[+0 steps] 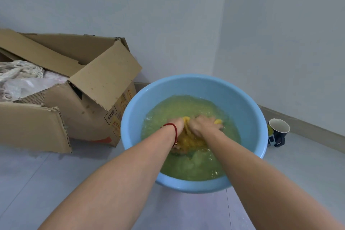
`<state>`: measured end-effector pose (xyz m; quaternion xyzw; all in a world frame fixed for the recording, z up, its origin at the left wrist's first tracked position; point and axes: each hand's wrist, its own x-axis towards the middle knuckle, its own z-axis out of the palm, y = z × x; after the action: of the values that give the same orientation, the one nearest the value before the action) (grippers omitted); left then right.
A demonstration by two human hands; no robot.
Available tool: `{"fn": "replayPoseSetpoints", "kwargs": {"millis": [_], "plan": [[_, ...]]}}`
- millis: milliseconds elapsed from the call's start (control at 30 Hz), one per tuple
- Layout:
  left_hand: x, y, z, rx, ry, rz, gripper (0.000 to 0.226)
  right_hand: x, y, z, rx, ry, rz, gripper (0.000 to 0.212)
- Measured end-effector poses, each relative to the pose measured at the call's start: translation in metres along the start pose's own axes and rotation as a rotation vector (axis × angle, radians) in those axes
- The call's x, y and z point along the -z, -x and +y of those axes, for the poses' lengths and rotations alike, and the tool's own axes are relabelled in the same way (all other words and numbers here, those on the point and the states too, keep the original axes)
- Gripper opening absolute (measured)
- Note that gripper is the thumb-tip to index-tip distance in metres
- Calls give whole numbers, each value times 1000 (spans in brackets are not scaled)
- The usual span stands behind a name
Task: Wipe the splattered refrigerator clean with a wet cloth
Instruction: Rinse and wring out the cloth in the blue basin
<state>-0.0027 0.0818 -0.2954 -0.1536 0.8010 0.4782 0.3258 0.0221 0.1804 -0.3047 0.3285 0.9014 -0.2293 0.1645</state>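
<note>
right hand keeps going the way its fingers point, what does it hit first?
The right hand grips the yellow cloth in the water, fingers pointing away and down. Straight on, it likely meets the blue basin, its far inner wall or bottom; depth under water is unclear.

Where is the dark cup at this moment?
In the head view, the dark cup stands on the floor at the right, just outside the blue basin and close to the wall's baseboard.

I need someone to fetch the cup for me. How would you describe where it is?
Start at the blue basin on the floor in the room's corner. Just right of it, near the baseboard, the cup stands tilted: dark outside, white inside, the only small vessel there.
</note>
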Motion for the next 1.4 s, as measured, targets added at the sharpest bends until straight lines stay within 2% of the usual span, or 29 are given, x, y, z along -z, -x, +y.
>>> {"fn": "replayPoseSetpoints", "kwargs": {"millis": [100, 167, 267, 400, 467, 533, 600, 633, 700, 767, 800, 867, 933, 1000, 1067, 1133, 1167, 1233, 1267, 1300, 1400], "plan": [[-10, -10, -3, -17, 214, -52, 36, -5, 7, -16, 32, -425, -122, 65], [-15, -17, -2, -28, 244, -102, 30, -7, 9, -20, 22, -601, -99, 64], [-14, -27, 0, 3, 215, -92, 29, 4, 10, -18, 100, -468, 32, 52], [1, -13, 24, -70, 15, -63, 21, 25, 9, -1, 112, -140, 192, 50], [11, 3, 46, -171, 46, -87, 18, 40, 6, 2, 114, -120, 90, 59], [18, 22, 71, -284, 118, -128, 14, 68, 8, 2, 102, -232, -66, 65], [24, 45, 92, -395, 124, -165, 13, 100, 14, 4, 145, -248, -49, 54], [27, 55, 99, -441, 123, -167, 13, 115, 19, 7, 207, -204, 13, 48], [32, 70, 108, -495, 140, -170, 13, 132, 27, 17, 435, -287, 15, 68], [32, 75, 111, -504, 169, -183, 11, 136, 37, 28, 641, -529, -214, 88], [32, 74, 112, -501, 199, -182, 9, 132, 42, 33, 693, -574, -312, 91], [33, 75, 112, -474, 269, -196, 9, 121, 45, 35, 746, -515, -333, 86], [40, 71, 111, -401, 346, -276, 15, 102, 45, 29, 743, -531, -223, 76], [51, 70, 107, -332, 439, -380, 18, 90, 41, 22, 708, -607, -62, 57], [64, 64, 100, -336, 521, -397, 9, 91, 37, 20, 661, -642, 28, 43], [72, 50, 86, -367, 475, -359, 34, 99, 31, 22, 596, -723, 59, 42], [72, 44, 77, -374, 370, -355, 33, 103, 29, 23, 561, -791, 39, 46], [66, 41, 60, -340, 134, -358, 18, 108, 31, 19, 519, -916, -62, 52], [64, 39, 52, -309, 88, -372, 17, 109, 33, 16, 506, -965, -106, 53], [63, 37, 46, -291, 112, -420, 21, 110, 34, 14, 492, -1007, -134, 53], [61, 28, 35, -308, 246, -769, 56, 113, 34, 10, 452, -1187, -211, 50]]}}
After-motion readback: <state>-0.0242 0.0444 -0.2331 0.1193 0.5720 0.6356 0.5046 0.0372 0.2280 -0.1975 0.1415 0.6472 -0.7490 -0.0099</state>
